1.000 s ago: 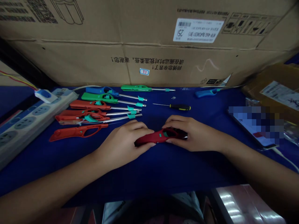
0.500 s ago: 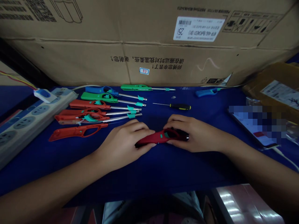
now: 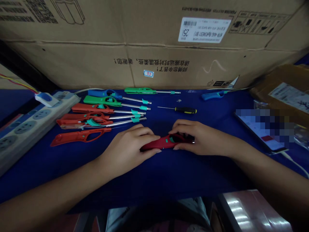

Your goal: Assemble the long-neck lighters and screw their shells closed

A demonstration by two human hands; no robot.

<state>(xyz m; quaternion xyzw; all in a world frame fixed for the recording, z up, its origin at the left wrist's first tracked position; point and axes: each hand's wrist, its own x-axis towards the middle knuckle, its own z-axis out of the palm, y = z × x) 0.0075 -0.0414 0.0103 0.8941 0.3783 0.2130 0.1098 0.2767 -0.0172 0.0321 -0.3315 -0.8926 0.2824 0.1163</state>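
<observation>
Both hands grip one red gas lighter [image 3: 158,143] with a teal switch, held low over the blue table. My left hand [image 3: 131,146] pinches its handle end between thumb and fingers. Around the trigger-loop end my right hand [image 3: 193,137] is closed, hiding most of the lighter's metal tube. Left of my hands lie several more lighters, among them a blue lighter [image 3: 102,93], a green lighter [image 3: 102,100] and a red lighter [image 3: 91,108]. One red casing half [image 3: 76,137] lies closest to my left forearm. Beyond my hands rests a black and yellow screwdriver [image 3: 185,110].
A large cardboard box [image 3: 154,32] walls off the back. At left lies a power strip [image 3: 26,127] with a plug in it. A phone [image 3: 262,133] on a cable lies right, near a brown package [image 3: 285,87]. Another green lighter [image 3: 140,91] and a blue lighter [image 3: 213,95] lie by the box.
Almost nothing differs. Both hands keep their hold on the red lighter, and the whole view has shifted very slightly.
</observation>
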